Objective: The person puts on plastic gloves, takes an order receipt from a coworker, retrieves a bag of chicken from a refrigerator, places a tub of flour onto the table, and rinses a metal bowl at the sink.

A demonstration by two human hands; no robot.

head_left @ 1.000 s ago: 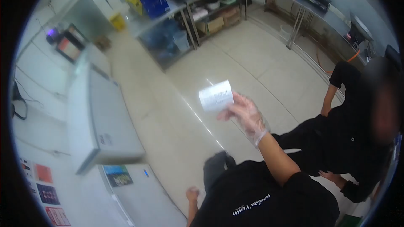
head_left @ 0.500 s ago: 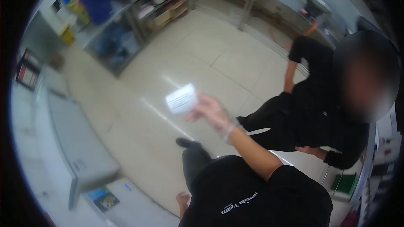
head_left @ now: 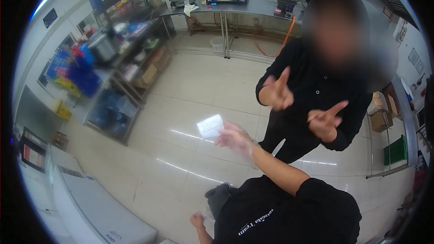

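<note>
My right hand [head_left: 236,139], in a clear plastic glove, stretches out in front of me. Its thumb and fingers pinch a small white printed slip [head_left: 210,127] by its right side, with the lines of text facing me. The writing is too small to read. Low beside my black shirt, my left hand [head_left: 197,220] hangs with its fingers curled. Something clear like thin plastic shows next to it, and whether the fingers hold it is hidden.
A co-worker in black [head_left: 316,81] stands ahead on the right, both hands raised with fingers extended. Steel tables [head_left: 201,11] with a stove and pots run along the back. Shelving [head_left: 115,79] stands left, and a white chest freezer [head_left: 101,208] is at lower left.
My view has tilted up, bringing the back tables into sight. The co-worker's hands have risen from hip and side to chest height. The slip is still in my right hand.
</note>
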